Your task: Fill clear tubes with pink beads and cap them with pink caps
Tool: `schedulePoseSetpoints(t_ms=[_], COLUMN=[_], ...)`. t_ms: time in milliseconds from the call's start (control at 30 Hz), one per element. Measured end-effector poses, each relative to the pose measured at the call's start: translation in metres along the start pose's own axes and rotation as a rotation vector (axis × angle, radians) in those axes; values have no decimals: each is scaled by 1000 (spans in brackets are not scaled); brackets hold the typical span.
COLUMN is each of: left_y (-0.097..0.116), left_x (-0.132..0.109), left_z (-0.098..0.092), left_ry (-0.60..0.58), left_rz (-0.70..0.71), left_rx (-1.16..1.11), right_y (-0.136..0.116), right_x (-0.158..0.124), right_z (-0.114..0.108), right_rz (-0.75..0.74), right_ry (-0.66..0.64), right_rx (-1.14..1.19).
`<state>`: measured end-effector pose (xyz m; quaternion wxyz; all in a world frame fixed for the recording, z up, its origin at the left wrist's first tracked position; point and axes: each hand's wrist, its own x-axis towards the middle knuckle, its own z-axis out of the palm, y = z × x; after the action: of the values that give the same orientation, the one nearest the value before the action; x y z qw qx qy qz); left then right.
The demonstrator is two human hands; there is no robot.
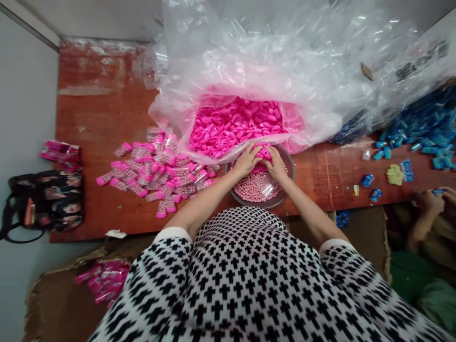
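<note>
My left hand (247,160) and my right hand (276,164) meet over the far side of a dark bowl (291,169). Between them they grip a cluster of bright pink plastic caps (262,151), with fingers curled round it from both sides. Small pink beads (247,189) fill the bowl, and a clear plastic container (266,186) lies on top of them. Just beyond my hands, a clear plastic bag (217,85) gapes, showing many loose pink caps (235,124). To the left spreads a pile of clear bead-filled containers with pink caps (162,171).
A floral bag (66,197) and pink packets (61,153) sit at the table's left end. More pink packets (107,280) lie in a carton below. At right are blue pieces (423,128), a yellow item (394,175) and another person's hands (432,202).
</note>
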<state>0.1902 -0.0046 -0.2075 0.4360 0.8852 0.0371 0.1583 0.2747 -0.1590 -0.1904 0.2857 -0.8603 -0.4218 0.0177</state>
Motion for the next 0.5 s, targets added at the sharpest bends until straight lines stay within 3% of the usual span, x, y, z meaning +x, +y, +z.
schedulePoseSetpoints(t_ms=[233, 433, 500], left_y=[-15, -17, -15], left_x=[1, -4, -10], left_z=[-21, -23, -26], left_ry=[-56, 10, 26], left_rz=[36, 2, 12], left_rx=[97, 76, 101], right_y=[14, 12, 7], right_x=[8, -11, -25], right_z=[-17, -34, -40], right_rz=[8, 7, -2], right_ry=[-153, 1, -19], right_rx=[-116, -150, -143])
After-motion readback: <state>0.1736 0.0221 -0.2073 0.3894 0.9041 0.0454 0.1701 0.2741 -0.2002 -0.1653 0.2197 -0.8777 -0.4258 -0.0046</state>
